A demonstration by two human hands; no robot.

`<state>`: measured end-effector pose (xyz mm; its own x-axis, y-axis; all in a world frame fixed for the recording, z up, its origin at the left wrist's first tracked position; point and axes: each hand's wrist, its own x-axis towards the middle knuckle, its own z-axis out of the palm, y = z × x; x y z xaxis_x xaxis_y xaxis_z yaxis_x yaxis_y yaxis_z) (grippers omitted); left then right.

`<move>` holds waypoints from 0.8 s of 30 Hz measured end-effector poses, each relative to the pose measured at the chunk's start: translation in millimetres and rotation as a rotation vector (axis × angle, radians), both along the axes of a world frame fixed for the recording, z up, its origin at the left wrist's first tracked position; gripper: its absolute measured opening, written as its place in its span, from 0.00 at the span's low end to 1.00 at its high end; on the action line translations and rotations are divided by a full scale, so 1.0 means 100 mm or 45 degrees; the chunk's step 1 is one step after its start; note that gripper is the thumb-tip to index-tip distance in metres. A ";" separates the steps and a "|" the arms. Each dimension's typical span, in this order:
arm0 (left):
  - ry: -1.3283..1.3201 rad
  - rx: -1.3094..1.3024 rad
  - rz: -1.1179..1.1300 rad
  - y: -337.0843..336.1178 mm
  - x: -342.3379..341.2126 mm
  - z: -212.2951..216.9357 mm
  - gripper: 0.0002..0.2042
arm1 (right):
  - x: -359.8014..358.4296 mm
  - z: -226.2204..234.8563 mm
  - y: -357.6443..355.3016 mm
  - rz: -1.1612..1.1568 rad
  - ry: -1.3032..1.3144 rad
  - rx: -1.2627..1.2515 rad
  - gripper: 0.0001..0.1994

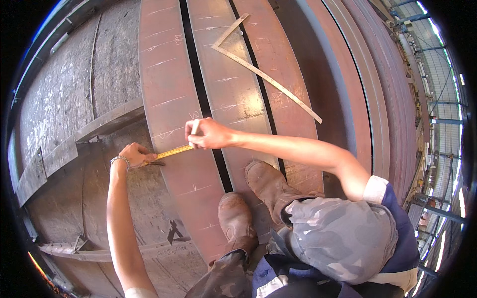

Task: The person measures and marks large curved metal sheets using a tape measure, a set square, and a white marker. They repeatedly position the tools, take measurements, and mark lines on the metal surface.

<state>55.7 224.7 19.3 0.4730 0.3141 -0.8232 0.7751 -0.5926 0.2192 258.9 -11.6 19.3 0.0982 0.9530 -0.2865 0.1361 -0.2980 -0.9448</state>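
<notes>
A yellow tape measure (pixel 174 151) stretches across the leftmost reddish-brown steel strip (pixel 169 107). At that strip's left edge, my left hand (pixel 134 155) is closed, pinching the tape's left end. My right hand (pixel 212 134) is closed round a short white marking stick, likely chalk (pixel 196 127), held upright over the strip's right side. The tape's other end meets its fingers; whether they also grip it is hidden. Pale handwritten strokes and marks run along the strips. Farther off, a worn L-shaped steel square (pixel 271 81) lies across the middle and right strips.
My brown boots (pixel 236 216) stand on the steel strips, with dark narrow gaps (pixel 198 84) between these. Left of them lie lower grey metal plates (pixel 59 79) with a raised bar (pixel 109 121). More long steel sections (pixel 343 74) run along the right.
</notes>
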 end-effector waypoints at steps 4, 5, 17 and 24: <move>0.039 -0.012 0.046 -0.01 0.02 0.04 0.25 | -0.15 -0.30 0.22 0.001 -0.013 -0.034 0.08; 0.063 0.000 0.055 -0.01 0.02 0.04 0.25 | -0.15 -0.33 0.25 0.015 -0.006 -0.067 0.08; 0.049 0.048 0.041 0.01 0.00 -0.01 0.31 | -0.20 -0.37 0.36 0.031 -0.082 -0.128 0.08; 0.047 0.025 0.086 0.00 0.00 0.01 0.30 | -0.26 -0.37 0.37 0.001 -0.131 -0.174 0.09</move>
